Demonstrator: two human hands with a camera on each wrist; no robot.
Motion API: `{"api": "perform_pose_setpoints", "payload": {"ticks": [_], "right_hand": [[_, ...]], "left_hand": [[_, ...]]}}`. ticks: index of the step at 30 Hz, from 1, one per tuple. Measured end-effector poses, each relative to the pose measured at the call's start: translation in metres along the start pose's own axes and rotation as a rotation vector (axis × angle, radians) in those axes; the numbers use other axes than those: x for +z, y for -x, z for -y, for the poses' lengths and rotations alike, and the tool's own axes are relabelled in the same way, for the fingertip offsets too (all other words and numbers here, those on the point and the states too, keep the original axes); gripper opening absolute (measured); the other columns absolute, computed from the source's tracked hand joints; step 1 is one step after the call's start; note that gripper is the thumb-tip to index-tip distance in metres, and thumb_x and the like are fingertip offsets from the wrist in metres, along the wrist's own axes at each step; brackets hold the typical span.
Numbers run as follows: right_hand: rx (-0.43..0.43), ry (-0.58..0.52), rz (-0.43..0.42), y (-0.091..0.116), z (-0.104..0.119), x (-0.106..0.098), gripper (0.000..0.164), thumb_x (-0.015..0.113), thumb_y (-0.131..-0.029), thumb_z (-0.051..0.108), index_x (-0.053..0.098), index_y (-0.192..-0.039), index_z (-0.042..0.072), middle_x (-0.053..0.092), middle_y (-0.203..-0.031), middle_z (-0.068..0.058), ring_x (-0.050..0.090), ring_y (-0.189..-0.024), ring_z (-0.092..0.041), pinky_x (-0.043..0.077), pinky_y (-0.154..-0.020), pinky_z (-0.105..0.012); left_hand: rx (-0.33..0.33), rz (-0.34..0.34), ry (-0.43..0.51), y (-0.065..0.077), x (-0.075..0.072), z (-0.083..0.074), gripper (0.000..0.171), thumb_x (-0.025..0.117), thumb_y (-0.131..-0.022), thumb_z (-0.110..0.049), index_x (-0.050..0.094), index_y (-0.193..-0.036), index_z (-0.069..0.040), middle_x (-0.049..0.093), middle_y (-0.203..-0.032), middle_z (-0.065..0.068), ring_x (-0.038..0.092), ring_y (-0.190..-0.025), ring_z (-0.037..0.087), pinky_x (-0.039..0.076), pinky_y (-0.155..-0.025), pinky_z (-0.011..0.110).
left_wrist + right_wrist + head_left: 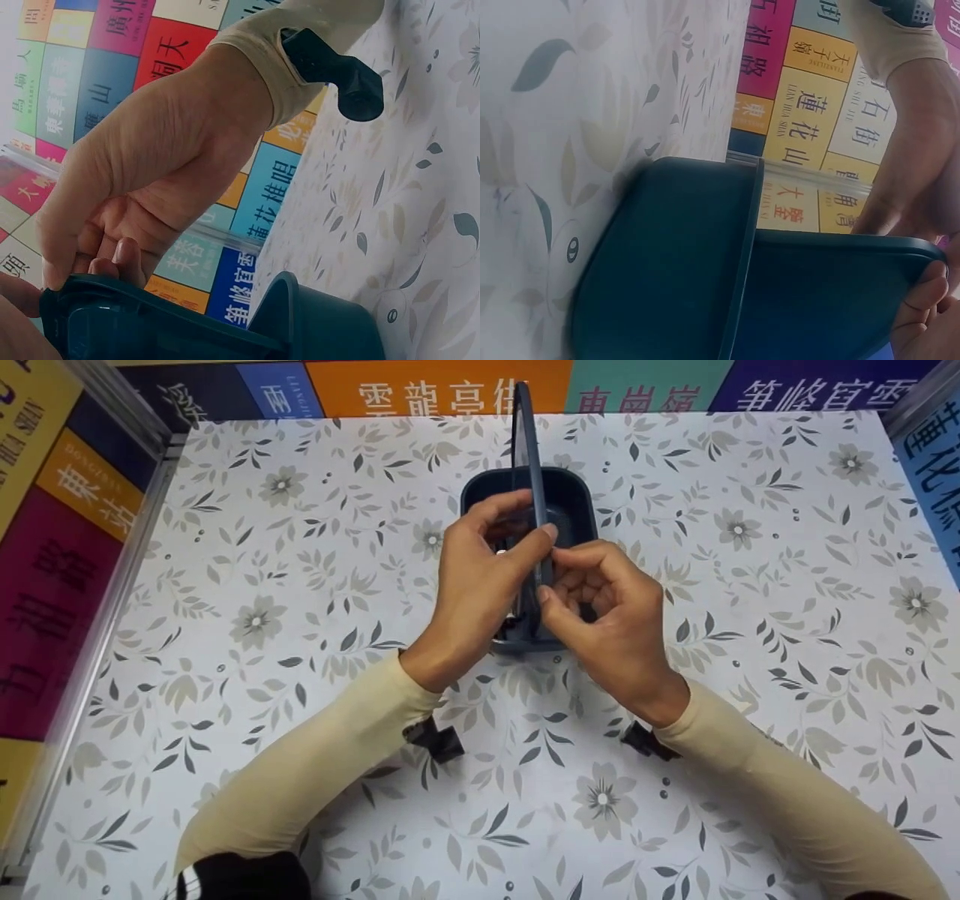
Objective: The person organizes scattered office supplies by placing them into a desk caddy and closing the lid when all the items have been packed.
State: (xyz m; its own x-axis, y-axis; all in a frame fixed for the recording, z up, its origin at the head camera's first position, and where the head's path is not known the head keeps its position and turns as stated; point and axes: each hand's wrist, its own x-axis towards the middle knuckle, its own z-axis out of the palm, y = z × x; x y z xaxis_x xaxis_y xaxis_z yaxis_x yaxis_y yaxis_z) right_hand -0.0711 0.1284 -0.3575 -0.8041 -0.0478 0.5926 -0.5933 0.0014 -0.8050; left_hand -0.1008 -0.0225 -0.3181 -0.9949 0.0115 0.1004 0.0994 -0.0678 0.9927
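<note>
A dark blue-green oblong box [589,499] sits on the patterned surface. Its matching lid [534,472] stands on edge above the box, seen almost edge-on from my head. My left hand [484,570] pinches the lid's upper edge, thumb over the top and fingers on the left side. At the lid's near end, the thumb and forefinger of my right hand [615,607] pinch it too. In the right wrist view the lid [825,292] rises from beside the rim of the box [667,255]. Small shiny and black bits show in the box, mostly hidden behind my left hand.
A white tabletop [300,780] with grey leaf and flower prints spreads around the box. Low walls of coloured panels with Chinese lettering [450,390] border it at the back and both sides. Black wrist mounts [435,741] hang below my sleeves.
</note>
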Motion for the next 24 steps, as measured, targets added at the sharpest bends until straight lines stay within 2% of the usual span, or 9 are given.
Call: {"api": "perform_pose_setpoints", "payload": {"ticks": [6, 13, 20, 24], "right_hand": [[-0.069, 0.056, 0.046, 0.0, -0.003, 0.001, 0.026, 0.074, -0.089, -0.014, 0.072, -0.115, -0.013, 0.07, -0.1, -0.009, 0.062, -0.071, -0.019, 0.048, -0.059, -0.022], [-0.122, 0.106, 0.071, 0.001, -0.004, 0.002, 0.024, 0.078, -0.091, -0.011, 0.072, -0.114, -0.011, 0.071, -0.102, -0.012, 0.063, -0.072, -0.019, 0.05, -0.06, -0.023], [-0.123, 0.109, 0.05, -0.001, -0.006, -0.005, 0.021, 0.077, -0.094, -0.009, 0.073, -0.114, -0.012, 0.073, -0.106, -0.012, 0.065, -0.076, -0.021, 0.052, -0.064, -0.024], [-0.073, 0.14, 0.012, -0.006, -0.012, -0.015, 0.018, 0.075, -0.096, -0.008, 0.073, -0.114, -0.011, 0.075, -0.104, -0.013, 0.066, -0.076, -0.02, 0.054, -0.067, -0.024]], "left_hand": [[-0.001, -0.02, 0.039, 0.003, -0.002, -0.003, 0.036, 0.074, -0.097, 0.0, 0.071, -0.133, 0.004, 0.076, -0.116, 0.013, 0.074, -0.107, 0.022, 0.062, -0.092, 0.033], [-0.02, -0.071, 0.1, 0.005, -0.003, -0.005, 0.034, 0.07, -0.095, 0.006, 0.069, -0.129, 0.008, 0.075, -0.115, 0.016, 0.072, -0.107, 0.024, 0.06, -0.091, 0.031], [-0.071, -0.096, 0.289, 0.004, -0.008, -0.003, 0.035, 0.064, -0.095, 0.01, 0.067, -0.129, 0.01, 0.071, -0.118, 0.025, 0.071, -0.104, 0.029, 0.065, -0.082, 0.033], [-0.085, -0.086, 0.385, 0.006, -0.013, -0.003, 0.033, 0.064, -0.095, 0.01, 0.066, -0.128, 0.012, 0.07, -0.117, 0.026, 0.073, -0.099, 0.03, 0.067, -0.075, 0.034]]}}
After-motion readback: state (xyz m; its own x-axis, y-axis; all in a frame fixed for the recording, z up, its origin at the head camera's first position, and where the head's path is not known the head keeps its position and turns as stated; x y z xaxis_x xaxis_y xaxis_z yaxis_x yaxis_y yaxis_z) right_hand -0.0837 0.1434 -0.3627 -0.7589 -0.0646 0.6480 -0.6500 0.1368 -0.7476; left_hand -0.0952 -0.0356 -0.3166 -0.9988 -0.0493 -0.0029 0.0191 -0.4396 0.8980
